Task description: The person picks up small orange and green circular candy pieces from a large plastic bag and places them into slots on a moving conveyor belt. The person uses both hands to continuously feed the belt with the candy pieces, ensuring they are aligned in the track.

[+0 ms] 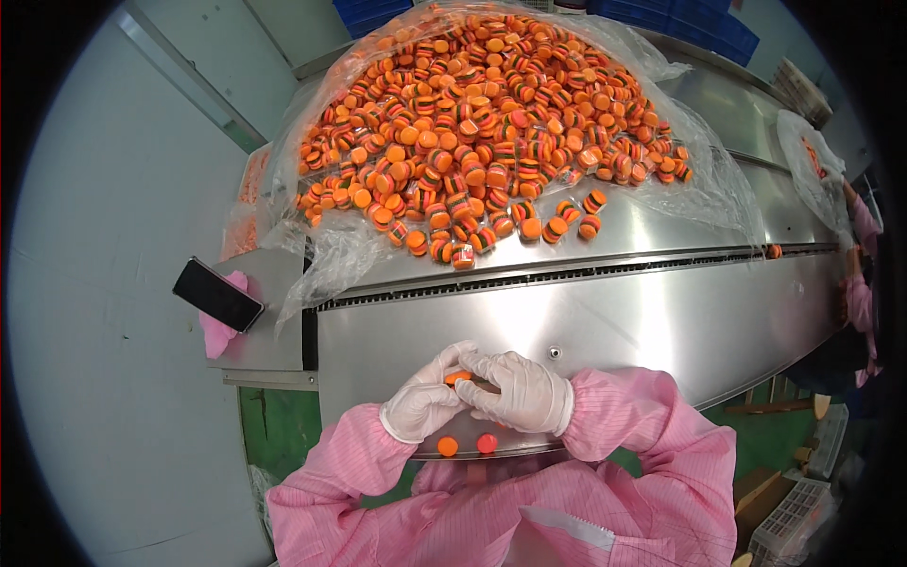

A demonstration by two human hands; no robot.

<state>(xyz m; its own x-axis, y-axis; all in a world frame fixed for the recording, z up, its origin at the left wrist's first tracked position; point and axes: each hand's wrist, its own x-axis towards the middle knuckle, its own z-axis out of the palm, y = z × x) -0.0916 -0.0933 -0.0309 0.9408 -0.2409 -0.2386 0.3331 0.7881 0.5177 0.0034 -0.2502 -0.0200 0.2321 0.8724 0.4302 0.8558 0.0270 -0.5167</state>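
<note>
My left hand (420, 404) and my right hand (525, 393), both in white gloves, meet over the near part of the steel table. Between the fingers of my left hand shows an orange gummy piece (457, 377). My right hand's fingers curl against the same spot from the other side, and they hide whatever is beneath them. On the table by its front edge, just below my hands, lie a round orange piece (447, 446) and a round red piece (487, 443), set slightly apart.
Beyond a dark slotted strip (529, 278), a large heap of burger-shaped gummy candies (472, 123) lies on clear plastic sheeting (718, 189). A phone (218, 294) rests on pink cloth at the left. Blue crates (704, 28) stand behind. Another person's pink sleeve (860, 302) shows far right.
</note>
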